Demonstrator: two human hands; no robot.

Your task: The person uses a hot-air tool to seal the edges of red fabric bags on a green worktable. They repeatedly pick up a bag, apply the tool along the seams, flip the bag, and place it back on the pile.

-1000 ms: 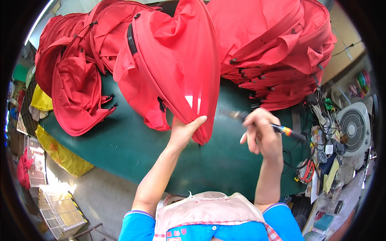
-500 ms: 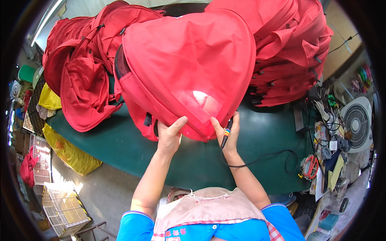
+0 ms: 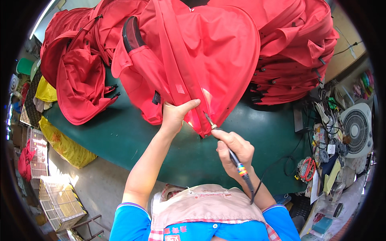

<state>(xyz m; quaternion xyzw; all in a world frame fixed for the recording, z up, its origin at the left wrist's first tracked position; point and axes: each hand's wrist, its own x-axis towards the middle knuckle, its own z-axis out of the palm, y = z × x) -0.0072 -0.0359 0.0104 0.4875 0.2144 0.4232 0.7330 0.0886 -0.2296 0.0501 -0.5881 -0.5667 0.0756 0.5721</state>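
A red fabric canopy (image 3: 221,48), with piped edges and a dark mesh panel on its left part, lies in front of me with its narrow corner toward me. My left hand (image 3: 173,116) grips the canopy's near left edge, thumb on top and the other fingers hidden under the cloth. In my right hand (image 3: 237,149) is a soldering iron (image 3: 242,170) with a dark handle, rainbow-coloured bands and a cord. Its metal tip points at the near corner of the canopy; whether it touches the cloth I cannot tell.
Red canopies are heaped at the left (image 3: 80,80) and stacked at the right (image 3: 281,76) on the green table (image 3: 161,154). A white fan (image 3: 356,128), red-handled scissors (image 3: 309,168) and tangled cords crowd the right edge. A yellow bag (image 3: 68,144) and a wire crate (image 3: 62,203) are at left.
The canopy's left part has been folded up and over, showing a long seam band. My right hand has left the cloth and swung the soldering iron's tip toward the near corner.
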